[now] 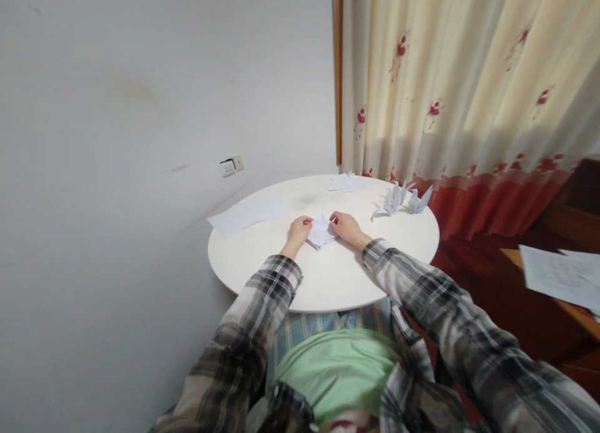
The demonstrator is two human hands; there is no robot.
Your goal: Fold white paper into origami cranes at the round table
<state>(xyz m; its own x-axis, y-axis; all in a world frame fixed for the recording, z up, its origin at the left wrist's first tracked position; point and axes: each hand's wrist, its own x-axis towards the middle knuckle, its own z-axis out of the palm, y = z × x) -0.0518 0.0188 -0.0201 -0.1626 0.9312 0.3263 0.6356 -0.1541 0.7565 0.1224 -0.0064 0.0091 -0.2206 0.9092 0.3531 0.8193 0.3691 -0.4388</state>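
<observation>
Mid-table (332, 289), the folded paper (320, 233) lies between left hand (299, 230) and right hand (347, 225), fingertips narrowly pinching opposite edges, seemingly to steady it. Sheets (250, 214) and paper birds (395, 199) sit farther out, probably leaving working room.

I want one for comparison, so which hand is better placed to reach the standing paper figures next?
Probably your right hand: the paper figures stand on its side of the table. Your left hand is farther away, across the folded paper. Both hands are at that paper.
</observation>
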